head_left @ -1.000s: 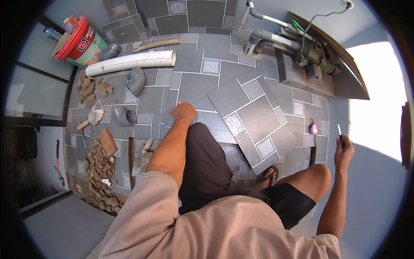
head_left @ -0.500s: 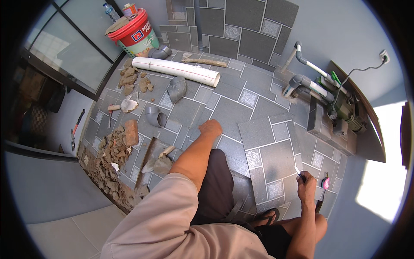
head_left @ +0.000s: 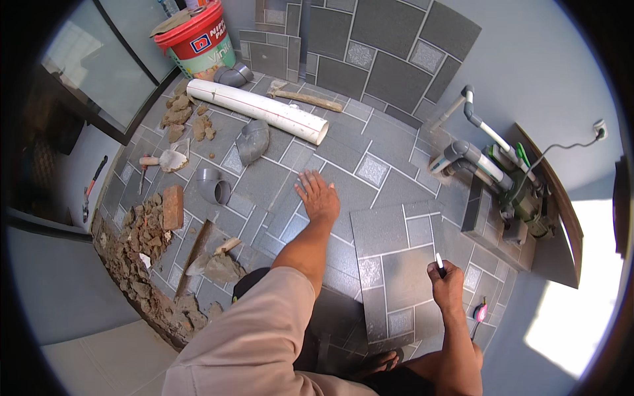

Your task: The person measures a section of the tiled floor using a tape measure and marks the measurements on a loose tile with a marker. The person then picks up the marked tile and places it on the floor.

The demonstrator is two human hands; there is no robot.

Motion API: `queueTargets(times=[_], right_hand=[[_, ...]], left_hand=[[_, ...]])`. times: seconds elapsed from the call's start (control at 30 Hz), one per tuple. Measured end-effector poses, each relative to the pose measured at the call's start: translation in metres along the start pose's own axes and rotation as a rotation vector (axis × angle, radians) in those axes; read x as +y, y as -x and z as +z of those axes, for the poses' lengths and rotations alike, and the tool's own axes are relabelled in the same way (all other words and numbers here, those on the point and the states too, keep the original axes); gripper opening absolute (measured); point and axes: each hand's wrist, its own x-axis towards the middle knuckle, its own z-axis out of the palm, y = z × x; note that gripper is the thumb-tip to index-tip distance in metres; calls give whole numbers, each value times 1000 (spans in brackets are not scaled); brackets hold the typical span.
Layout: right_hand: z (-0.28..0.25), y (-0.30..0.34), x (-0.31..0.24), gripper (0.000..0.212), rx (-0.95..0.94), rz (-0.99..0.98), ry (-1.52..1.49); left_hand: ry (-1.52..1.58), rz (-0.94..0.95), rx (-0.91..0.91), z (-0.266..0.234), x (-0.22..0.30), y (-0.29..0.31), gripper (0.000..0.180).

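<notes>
The left hand [head_left: 319, 197] spreads palm-down over floor tiles [head_left: 340, 179]; the right hand [head_left: 448, 285] pinches a pen [head_left: 440, 261].

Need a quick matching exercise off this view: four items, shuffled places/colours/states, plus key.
1. Pen
2. Left hand
3. Tape measure
4. Brick

A. Pink
B. Beside the rubble
C. In the right hand's grip
D. Fingers spread, over floor tiles

Pairs: 1-C, 2-D, 3-A, 4-B
</notes>
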Motion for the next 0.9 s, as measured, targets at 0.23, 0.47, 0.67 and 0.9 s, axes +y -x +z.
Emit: queueTargets(times=[0.23,0.47,0.67,0.9], right_hand=[[93,-257,-210,22,56,-671,130],[204,-439,-428,43,193,-934,339],[265,-484,-486,47,180,-812,434],[281,-496,-511,51,162,-747,318]], left_hand=[[18,1,-28,-13,0,2,72],[92,-4,-78,-23,4,-6,75],[115,-12,-125,-24,2,-8,78],[131,-29,-163,-26,0,-11,78]])
